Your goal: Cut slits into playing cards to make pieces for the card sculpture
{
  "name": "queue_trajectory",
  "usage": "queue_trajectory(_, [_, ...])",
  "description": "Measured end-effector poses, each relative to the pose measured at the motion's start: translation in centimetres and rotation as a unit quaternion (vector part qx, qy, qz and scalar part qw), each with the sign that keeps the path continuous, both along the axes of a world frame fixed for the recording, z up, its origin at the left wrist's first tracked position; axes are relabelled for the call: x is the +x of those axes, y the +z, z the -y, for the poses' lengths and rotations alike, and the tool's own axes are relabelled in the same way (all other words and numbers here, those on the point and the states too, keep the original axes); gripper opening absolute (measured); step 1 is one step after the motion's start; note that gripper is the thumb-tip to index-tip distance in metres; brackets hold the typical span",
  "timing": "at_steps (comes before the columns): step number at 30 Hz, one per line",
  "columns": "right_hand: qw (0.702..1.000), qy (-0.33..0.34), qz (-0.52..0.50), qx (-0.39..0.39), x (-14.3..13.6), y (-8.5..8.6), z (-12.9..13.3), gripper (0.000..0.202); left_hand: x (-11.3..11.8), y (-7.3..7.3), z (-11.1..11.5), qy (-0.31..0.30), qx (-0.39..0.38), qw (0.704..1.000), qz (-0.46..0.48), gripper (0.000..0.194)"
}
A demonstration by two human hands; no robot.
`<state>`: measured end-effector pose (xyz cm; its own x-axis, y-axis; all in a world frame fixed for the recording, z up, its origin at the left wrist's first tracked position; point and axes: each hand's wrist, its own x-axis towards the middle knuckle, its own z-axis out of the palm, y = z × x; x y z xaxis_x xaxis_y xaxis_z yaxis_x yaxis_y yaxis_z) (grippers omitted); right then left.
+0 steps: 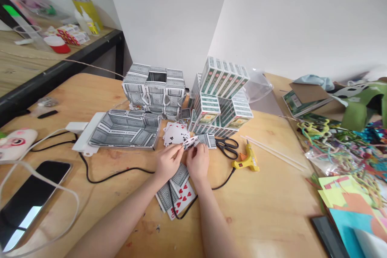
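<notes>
Both the left hand (169,161) and right hand (198,160) pinch a playing card (190,142) beside a card-lined box (123,134).

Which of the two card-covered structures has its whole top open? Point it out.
The low box nearer the left hand: it lies open like a tray, while the taller structure behind has only a rectangular hole on top.

Red hearts on a playing card (185,198)
</notes>
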<state>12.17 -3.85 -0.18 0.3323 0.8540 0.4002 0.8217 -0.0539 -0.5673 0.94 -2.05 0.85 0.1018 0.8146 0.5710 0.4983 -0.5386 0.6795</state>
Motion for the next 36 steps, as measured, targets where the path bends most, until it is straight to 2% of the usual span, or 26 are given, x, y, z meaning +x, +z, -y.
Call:
queue_trajectory(3, [1.0,-0.004,-0.023,0.011,0.1,0.2,0.0,0.011,-0.1,-0.2,-0.4,0.001,-0.044,0.999,0.021,0.015])
queue_trajectory(6, [0.989,0.04,-0.14,0.013,0.6,0.7,0.0,0.01,-0.3,-0.4,-1.2,0.023,-0.111,0.992,0.063,0.017])
queue_trajectory(10, [0.936,0.093,-0.338,-0.029,1.4,1.2,0.1,0.027,-0.6,-0.6,-1.9,0.013,-0.194,0.974,0.117,0.02])
queue_trajectory(13, [0.909,0.102,-0.401,-0.039,1.6,1.1,0.1,0.035,-0.6,-0.6,-1.8,-0.027,-0.233,0.963,0.135,0.019])
queue_trajectory(17, [0.899,0.117,-0.42,-0.032,1.2,0.8,0.2,0.031,-0.5,-0.6,-1.5,-0.064,-0.267,0.949,0.156,0.02])
queue_trajectory(28, [0.91,0.113,-0.398,-0.038,0.4,1.7,0.6,0.025,-0.6,0.1,-1.1,-0.074,-0.313,0.931,0.175,0.02])
queue_trajectory(36, [0.863,0.134,-0.48,-0.082,0.3,1.6,0.9,0.025,-0.6,0.5,-1.0,-0.089,-0.341,0.92,0.172,0.02])
